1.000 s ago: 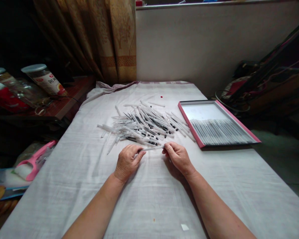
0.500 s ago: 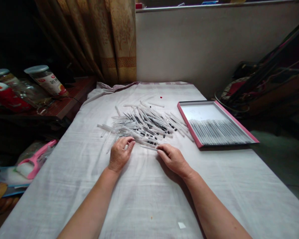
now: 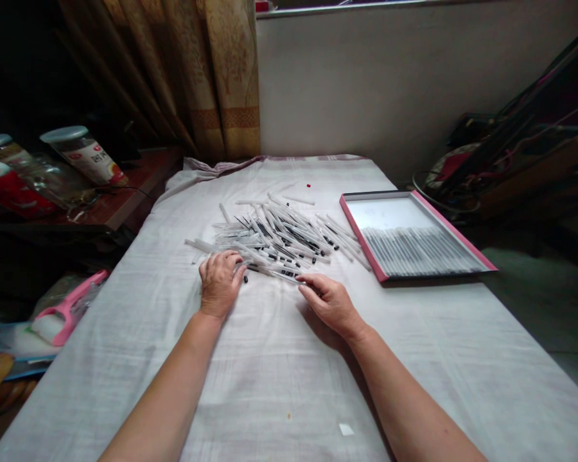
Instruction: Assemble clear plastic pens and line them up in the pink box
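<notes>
A loose pile of clear pen barrels [image 3: 270, 231], dark refills and small black caps lies on the cloth in the middle. My left hand [image 3: 220, 285] is at the pile's near left edge, its fingers curled down and closed on something I cannot make out. Just right of its thumb lies a small black cap [image 3: 245, 279]. My right hand [image 3: 331, 301] is closed in a pinch at the pile's near right, on a thin, clear pen tube [image 3: 285, 277] that points left toward my other hand.
A pink-edged box [image 3: 376, 260] at the right holds a row of pens [image 3: 421, 250]. A small red piece [image 3: 309, 185] lies behind the pile, a white scrap [image 3: 346, 430] near the front. Jars [image 3: 84, 154] stand on a side table at left.
My left hand has shifted left and slightly up, onto the pile's edge. A black cap now shows beside it. My right hand stays nearly in place, still pinching the tube. The view has shifted slightly.
</notes>
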The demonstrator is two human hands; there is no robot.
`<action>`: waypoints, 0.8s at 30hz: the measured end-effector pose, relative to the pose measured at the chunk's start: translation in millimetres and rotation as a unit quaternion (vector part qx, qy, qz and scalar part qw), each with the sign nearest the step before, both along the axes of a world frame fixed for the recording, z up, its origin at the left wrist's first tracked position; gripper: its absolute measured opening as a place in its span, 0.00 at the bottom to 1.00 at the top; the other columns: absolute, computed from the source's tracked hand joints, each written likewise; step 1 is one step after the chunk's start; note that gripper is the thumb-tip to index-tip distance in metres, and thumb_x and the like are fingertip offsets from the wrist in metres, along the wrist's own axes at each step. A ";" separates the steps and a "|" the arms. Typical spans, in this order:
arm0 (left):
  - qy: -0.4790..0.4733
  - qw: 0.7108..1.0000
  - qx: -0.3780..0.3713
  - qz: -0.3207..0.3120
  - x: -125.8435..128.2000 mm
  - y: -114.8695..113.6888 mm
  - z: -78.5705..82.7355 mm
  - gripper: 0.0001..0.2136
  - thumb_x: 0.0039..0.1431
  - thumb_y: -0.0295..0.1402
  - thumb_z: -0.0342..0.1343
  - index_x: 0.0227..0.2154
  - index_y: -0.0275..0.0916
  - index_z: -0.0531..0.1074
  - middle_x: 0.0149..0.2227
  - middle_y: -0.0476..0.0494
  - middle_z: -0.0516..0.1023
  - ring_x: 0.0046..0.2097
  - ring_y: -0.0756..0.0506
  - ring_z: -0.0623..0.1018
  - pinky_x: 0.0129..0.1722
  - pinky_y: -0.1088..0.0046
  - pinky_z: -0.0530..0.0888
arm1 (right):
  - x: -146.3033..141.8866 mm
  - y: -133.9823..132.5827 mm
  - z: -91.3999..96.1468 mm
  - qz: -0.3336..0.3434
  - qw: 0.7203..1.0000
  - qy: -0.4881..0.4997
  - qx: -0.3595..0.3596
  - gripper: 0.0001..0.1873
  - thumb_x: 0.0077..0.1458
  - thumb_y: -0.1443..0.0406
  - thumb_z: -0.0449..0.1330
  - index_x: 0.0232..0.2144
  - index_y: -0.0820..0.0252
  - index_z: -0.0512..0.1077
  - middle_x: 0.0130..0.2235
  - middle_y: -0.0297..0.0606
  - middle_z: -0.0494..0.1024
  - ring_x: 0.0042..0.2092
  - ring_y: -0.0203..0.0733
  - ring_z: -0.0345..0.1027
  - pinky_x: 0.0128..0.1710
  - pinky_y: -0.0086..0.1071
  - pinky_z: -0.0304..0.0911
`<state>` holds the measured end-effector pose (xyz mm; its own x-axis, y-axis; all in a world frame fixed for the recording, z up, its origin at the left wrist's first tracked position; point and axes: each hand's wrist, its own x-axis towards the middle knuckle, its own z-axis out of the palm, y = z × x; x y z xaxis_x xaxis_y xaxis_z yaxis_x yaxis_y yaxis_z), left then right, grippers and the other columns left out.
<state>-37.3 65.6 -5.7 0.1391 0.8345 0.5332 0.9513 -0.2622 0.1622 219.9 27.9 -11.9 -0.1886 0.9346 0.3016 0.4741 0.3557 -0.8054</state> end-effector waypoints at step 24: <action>-0.178 0.969 -0.068 -0.156 16.5 -34.4 -5.5 0.06 0.64 0.30 0.52 0.41 0.41 0.72 0.38 0.45 0.79 0.43 0.44 0.77 0.46 0.65 0.71 | -2.6 -5.8 10.3 0.023 0.999 0.030 -0.010 0.10 0.56 0.63 0.58 0.35 0.57 0.80 0.34 0.41 0.84 0.36 0.44 0.78 0.38 0.35 0.70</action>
